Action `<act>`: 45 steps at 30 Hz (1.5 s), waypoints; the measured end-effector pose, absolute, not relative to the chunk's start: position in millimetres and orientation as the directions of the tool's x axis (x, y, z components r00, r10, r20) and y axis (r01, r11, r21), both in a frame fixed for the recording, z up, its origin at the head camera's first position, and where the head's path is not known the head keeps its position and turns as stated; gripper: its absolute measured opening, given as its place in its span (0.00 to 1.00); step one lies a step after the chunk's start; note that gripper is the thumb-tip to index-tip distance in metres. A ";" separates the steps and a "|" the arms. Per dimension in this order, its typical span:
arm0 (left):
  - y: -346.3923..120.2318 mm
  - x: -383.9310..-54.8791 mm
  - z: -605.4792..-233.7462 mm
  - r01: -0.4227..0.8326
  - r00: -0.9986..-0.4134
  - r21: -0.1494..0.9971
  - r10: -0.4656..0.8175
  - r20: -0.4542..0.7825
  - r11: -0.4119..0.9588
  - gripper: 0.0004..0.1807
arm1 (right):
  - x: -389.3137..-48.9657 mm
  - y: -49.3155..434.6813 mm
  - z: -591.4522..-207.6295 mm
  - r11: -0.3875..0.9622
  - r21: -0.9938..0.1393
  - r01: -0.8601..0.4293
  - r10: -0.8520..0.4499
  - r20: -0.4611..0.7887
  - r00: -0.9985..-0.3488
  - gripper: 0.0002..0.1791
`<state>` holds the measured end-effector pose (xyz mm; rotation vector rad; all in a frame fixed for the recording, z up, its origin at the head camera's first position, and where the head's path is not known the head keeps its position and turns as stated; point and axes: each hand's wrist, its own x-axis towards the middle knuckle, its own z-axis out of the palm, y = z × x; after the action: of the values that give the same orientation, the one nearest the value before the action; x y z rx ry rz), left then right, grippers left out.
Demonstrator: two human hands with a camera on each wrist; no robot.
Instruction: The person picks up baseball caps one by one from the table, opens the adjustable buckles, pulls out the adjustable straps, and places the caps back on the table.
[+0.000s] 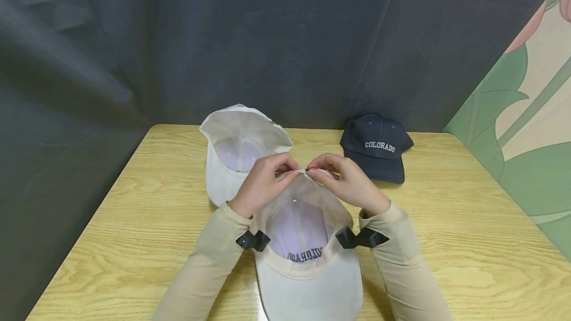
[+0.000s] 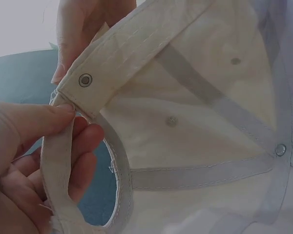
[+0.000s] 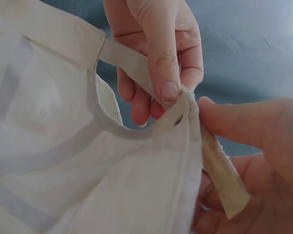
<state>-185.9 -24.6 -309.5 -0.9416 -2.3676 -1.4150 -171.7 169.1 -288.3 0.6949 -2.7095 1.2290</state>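
Observation:
A cream baseball cap (image 1: 311, 289) lies inside up, brim toward me, with reversed COLORADO lettering showing through inside. Both hands meet at its back strap. My left hand (image 1: 267, 180) pinches the fabric strap (image 2: 57, 161) between thumb and fingers, right at the edge of the band. From the other side my right hand (image 1: 350, 180) pinches the cap's back edge, where a small metal eyelet (image 3: 178, 120) shows. A loose strap end (image 3: 227, 192) hangs past the right thumb. In the head view, a small dark piece sits between the fingertips.
Behind my left hand, a second pale cap (image 1: 223, 182) lies inside up. A navy COLORADO cap (image 1: 373, 150) sits at the back right of the wooden table (image 1: 464, 222). A dark curtain (image 1: 276, 38) hangs behind, and a floral panel (image 1: 535, 128) stands right.

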 end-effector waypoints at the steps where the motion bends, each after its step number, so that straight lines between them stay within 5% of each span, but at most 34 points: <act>1: -24.6 -185.9 -309.7 0.628 -0.767 0.706 0.409 0.494 0.326 0.02 | -171.8 169.1 -288.1 0.576 -0.691 -0.437 -0.368 0.258 -0.893 0.07; 25: -26.7 -185.8 -308.3 0.612 -0.790 0.697 0.341 0.510 0.374 0.02 | -172.1 173.1 -287.0 0.643 -0.622 -0.447 -0.344 0.287 -0.894 0.07; 45: -26.2 -186.3 -308.6 0.634 -0.774 0.670 0.322 0.546 0.386 0.02 | -176.3 180.5 -288.3 0.612 -0.703 -0.362 -0.341 0.178 -0.923 0.08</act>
<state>-186.3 -26.2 -308.6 -0.8334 -2.3234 -1.3395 -176.3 180.5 -288.3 0.6102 -2.7974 1.2284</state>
